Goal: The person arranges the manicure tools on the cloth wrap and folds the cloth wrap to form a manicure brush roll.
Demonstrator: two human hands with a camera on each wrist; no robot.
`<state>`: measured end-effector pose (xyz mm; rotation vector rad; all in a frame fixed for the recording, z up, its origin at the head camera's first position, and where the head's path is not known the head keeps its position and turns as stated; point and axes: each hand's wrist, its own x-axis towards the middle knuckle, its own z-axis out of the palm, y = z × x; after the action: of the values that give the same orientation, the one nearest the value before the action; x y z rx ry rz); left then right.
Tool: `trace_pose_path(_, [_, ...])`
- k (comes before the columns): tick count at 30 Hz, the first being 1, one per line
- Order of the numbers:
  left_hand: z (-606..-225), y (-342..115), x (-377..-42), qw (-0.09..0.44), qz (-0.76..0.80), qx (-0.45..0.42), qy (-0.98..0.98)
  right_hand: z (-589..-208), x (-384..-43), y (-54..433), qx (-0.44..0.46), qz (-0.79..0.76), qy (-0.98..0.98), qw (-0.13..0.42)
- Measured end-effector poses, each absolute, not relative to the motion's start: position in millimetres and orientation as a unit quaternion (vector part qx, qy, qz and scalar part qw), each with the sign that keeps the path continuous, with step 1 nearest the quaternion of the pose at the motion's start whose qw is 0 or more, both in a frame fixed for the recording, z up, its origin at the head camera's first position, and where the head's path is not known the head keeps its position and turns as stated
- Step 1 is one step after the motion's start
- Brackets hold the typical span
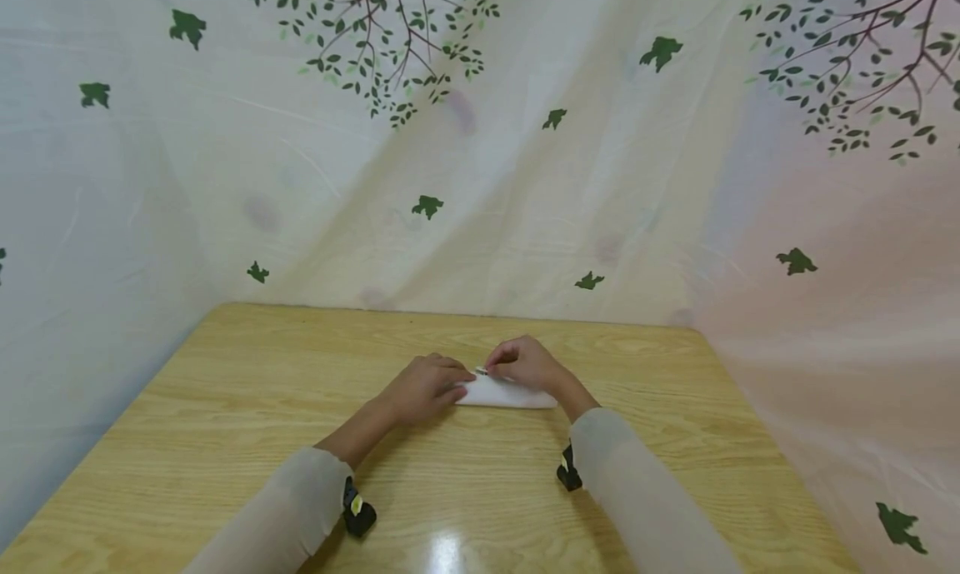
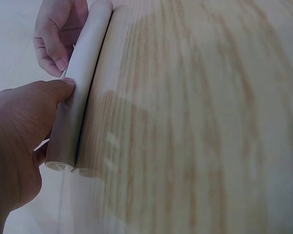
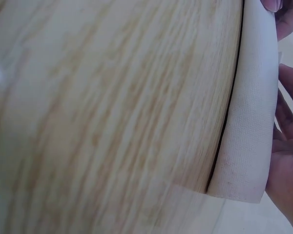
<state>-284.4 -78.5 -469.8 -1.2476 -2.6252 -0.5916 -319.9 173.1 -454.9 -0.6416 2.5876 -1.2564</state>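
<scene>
A white rolled-up sheet (image 1: 504, 393) lies sideways on the wooden table; its left end shows a coiled edge in the left wrist view. My left hand (image 1: 429, 388) grips the left part of this roll (image 2: 83, 63), its thumb pressing the near side. Over the far side, my right hand (image 1: 525, 363) pinches a small pale, dark-marked strap-like piece (image 1: 482, 371) between thumb and forefinger. What exactly that piece is cannot be made out. In the right wrist view the roll (image 3: 251, 107) has a fine-textured surface, with my right hand (image 3: 290, 126) behind it.
The wooden table (image 1: 262, 407) reaches back to a pale hanging cloth (image 1: 480, 249) printed with leaves and branches. This cloth also runs along both sides. Black wrist devices (image 1: 358, 511) sit at the sleeve cuffs.
</scene>
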Motion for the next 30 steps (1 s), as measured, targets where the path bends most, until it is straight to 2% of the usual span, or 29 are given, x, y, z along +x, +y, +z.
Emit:
trace_pose_path(7, [-470, -80, -284, 0.086, -0.198, -0.418, -0.882, -453, -318, 168, -0.25, -0.404, 0.876, 0.077])
trace_pose_path(16, [-471, -80, -283, 0.078, -0.199, -0.412, -0.886, -453, -314, 163, -0.228, -0.391, 0.889, 0.065])
trace_pose_path(30, [-474, -80, -284, 0.095, -0.202, -0.42, -0.88, -448, -320, 162, -0.168, -0.384, 0.896, 0.146])
